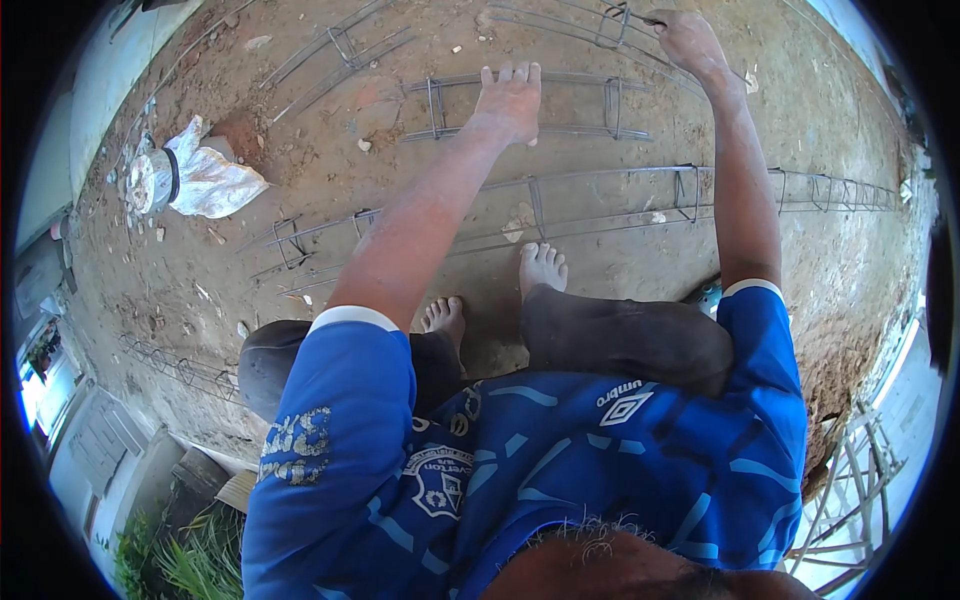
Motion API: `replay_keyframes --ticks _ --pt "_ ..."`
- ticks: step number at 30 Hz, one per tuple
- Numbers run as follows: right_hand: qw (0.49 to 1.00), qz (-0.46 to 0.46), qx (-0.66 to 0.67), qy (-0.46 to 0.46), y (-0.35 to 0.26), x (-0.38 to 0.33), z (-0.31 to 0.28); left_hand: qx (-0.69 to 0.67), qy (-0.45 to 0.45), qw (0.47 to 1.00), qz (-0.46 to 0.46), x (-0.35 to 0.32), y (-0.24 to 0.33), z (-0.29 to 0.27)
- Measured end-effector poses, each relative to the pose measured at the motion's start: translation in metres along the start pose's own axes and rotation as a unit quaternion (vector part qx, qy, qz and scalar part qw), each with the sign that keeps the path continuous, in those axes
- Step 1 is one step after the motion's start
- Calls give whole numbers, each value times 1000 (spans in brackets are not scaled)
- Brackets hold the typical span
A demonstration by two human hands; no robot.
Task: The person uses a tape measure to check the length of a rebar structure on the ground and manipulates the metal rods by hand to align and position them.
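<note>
- Dirt ground (600, 250) under both hands, strewn with rebar cages.
- Long cage (600, 190) lies nearer the bare feet than either hand.
- Short cage (560, 105): left hand (510, 100) flat on its top bar, fingers spread, no grip.
- Far cage (600, 25): right hand (685, 40) closed around a thin tool (650, 20) at its stirrup.
- White sack (205, 175) well left of left hand.

Both arms reach forward: left hand (508, 100) flat, fingers spread (palm down), right hand (686, 42) closed
</note>
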State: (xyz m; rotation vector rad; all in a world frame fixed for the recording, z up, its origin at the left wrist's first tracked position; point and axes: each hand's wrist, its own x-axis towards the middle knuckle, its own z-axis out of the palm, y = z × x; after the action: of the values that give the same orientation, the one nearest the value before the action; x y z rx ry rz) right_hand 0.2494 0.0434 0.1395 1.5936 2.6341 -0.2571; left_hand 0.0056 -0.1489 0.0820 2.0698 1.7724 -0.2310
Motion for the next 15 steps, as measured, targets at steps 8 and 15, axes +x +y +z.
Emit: replay_keyframes --ticks 8,15 --pt "992 -112 -40 -31 -88 11 30 -414 274 823 -276 -103 -72 -5" --pt "987 -130 -73 -61 -121 14 89 -404 322 777 -359 -136 -134 25"
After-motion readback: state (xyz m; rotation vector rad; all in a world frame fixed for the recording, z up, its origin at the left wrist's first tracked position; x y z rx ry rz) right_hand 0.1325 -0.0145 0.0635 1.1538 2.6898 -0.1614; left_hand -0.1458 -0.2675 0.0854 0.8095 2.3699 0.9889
